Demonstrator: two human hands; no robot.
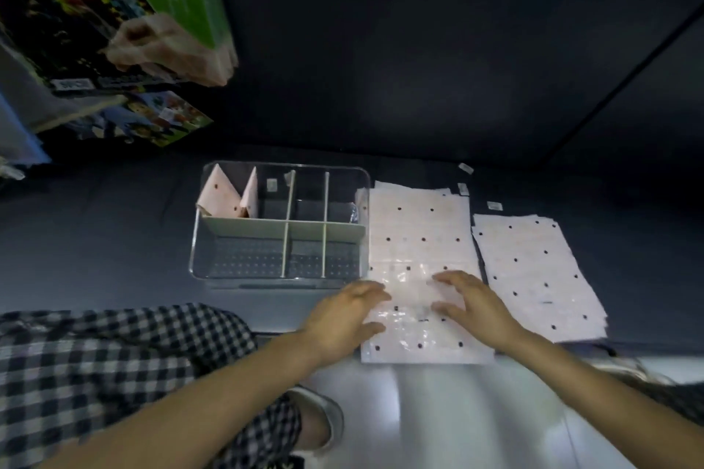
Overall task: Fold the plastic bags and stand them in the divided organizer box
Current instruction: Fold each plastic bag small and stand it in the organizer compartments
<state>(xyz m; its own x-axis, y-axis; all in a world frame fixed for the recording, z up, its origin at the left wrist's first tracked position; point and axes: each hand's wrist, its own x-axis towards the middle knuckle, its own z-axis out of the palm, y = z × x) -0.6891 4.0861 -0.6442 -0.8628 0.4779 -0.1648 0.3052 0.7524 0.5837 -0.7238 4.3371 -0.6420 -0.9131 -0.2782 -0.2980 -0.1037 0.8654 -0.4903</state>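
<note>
A pale pink plastic bag with black dots [419, 232] lies flat on the dark surface, right of the clear divided organizer box [280, 280]. My left hand [343, 316] rests on the bag's near left edge with fingers spread. On its near right part lies my right hand [472, 306], fingers straight. Two folded pink triangles [221, 194] stand in the box's far left compartment. A second stack of dotted bags [533, 278] lies flat further right.
Boxes and a crumpled pink bag [164, 46] sit on a shelf at the upper left. My checked-trousered knee [114, 354] is at the lower left. The surface's near edge runs just under the bags, with pale floor [419, 411] below.
</note>
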